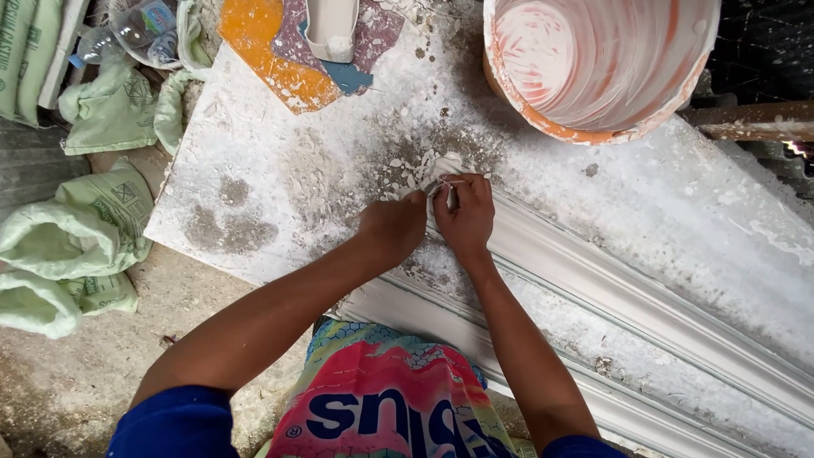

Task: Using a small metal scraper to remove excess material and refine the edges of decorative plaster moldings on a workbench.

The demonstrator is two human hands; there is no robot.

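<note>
Both my hands meet on a white, plaster-dusted slab (280, 187). My right hand (465, 214) is closed on a small metal tool with its tip near a white lump of plaster (441, 165). My left hand (392, 227) is pressed against it, fingers curled around the same lump; what it pinches is hidden. A long white moulded cornice (644, 314) runs from under my hands toward the lower right. Broken plaster crumbs (398, 174) lie scattered just beyond my fingers.
A large orange bucket (598, 68) coated white inside stands at the top right. Pale green sacks (76, 237) lie on the ground at left. A white scoop (331, 30) rests on an orange and purple board at the top. A colourful printed sack (381, 407) is below my arms.
</note>
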